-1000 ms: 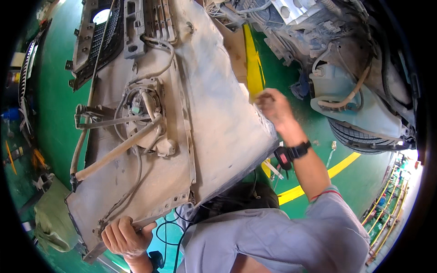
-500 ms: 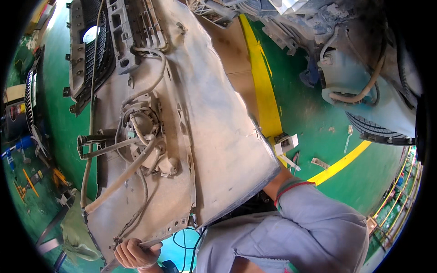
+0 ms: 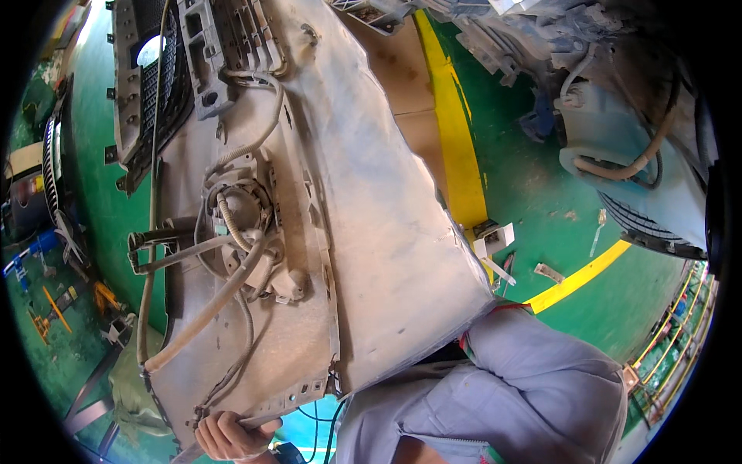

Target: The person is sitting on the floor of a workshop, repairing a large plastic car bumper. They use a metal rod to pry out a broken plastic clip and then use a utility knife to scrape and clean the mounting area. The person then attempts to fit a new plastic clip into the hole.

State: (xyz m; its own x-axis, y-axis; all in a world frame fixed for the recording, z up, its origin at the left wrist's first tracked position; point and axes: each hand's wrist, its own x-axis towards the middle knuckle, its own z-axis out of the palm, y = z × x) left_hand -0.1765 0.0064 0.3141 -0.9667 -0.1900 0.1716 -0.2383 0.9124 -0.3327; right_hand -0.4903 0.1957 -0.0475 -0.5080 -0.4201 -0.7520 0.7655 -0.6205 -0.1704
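Note:
A large dusty car bumper panel (image 3: pixel 386 294), inner face up, fills the middle of the view. It carries a round lamp housing (image 3: pixel 241 209), hoses (image 3: pixel 197 313) and a black mesh grille (image 3: pixel 158 85) at its top. My left hand (image 3: pixel 236 437) has its fingers wrapped over the panel's lower left edge. My right forearm disappears beneath the panel's lower right corner, and my right hand is hidden there; only the grey sleeve (image 3: pixel 525 348) shows.
A car's open front end with a pale reservoir (image 3: pixel 641 147) and a tyre stands at the upper right. The green floor (image 3: pixel 529 209) has yellow lines (image 3: pixel 576 274), cardboard (image 3: pixel 410 131) and small loose parts. Tools (image 3: pixel 58 309) lie at the left; a railing (image 3: pixel 665 332) curves along the right.
A second ago my right hand was at the panel's right edge; it has gone under the panel out of sight. The panel's right edge has shifted rightward in the picture.

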